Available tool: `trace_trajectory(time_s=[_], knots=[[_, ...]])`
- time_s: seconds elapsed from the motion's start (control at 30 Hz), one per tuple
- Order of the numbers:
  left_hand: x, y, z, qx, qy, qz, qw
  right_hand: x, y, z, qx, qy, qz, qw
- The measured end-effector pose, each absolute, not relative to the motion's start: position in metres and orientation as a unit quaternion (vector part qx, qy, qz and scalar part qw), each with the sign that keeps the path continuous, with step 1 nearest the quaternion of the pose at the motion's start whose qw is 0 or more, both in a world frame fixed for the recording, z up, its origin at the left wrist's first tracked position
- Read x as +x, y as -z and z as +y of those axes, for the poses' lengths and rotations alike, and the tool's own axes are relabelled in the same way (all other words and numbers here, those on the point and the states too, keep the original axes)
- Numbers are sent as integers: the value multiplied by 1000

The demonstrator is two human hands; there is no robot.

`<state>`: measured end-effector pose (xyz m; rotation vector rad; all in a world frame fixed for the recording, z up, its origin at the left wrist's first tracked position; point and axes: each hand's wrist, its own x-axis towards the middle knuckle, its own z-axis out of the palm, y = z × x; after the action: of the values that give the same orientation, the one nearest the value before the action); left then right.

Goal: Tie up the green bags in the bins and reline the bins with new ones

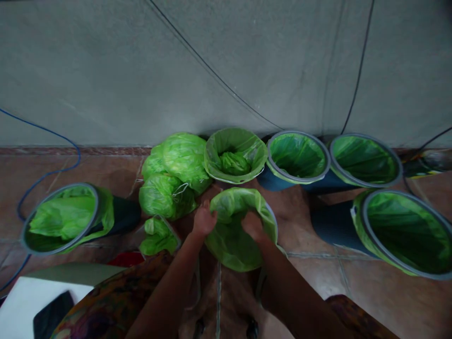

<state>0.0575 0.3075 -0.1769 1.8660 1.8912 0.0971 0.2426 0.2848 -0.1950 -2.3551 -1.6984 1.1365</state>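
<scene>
A green bin bag (233, 256) lines a bucket directly in front of me, its pale rim (273, 217) showing on the right. At the left edge of that bag, my left hand (205, 219) is closed on the plastic. My right hand (252, 223) reaches inside the bag; its fingers are dim and blurred, so I cannot tell whether it grips the plastic. Just behind stands another lined bucket (263, 157) with a crumpled green bag (235, 163) inside. To the left of my left hand, a small container holds bunched green plastic (158, 237).
Full green bags (183, 155) lie against the wall. Lined bins stand right of centre (278, 181), farther right (399, 162) and in the right foreground (335, 226). A tilted bin (123, 216) is at left. A phone (53, 314) rests on a white surface (21, 296).
</scene>
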Motion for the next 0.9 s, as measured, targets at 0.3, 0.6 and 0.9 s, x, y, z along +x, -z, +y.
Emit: trace_trajectory(time_s=[0.3, 0.6, 0.9], knots=[[136, 133, 292, 753, -177, 580, 255, 276, 138, 236, -868, -125, -443, 184], [194, 134, 370, 846, -43, 454, 275, 315, 166, 215, -861, -270, -281, 326], [200, 139, 382, 864, 18, 454, 217, 320, 194, 213, -818, -268, -204, 466]])
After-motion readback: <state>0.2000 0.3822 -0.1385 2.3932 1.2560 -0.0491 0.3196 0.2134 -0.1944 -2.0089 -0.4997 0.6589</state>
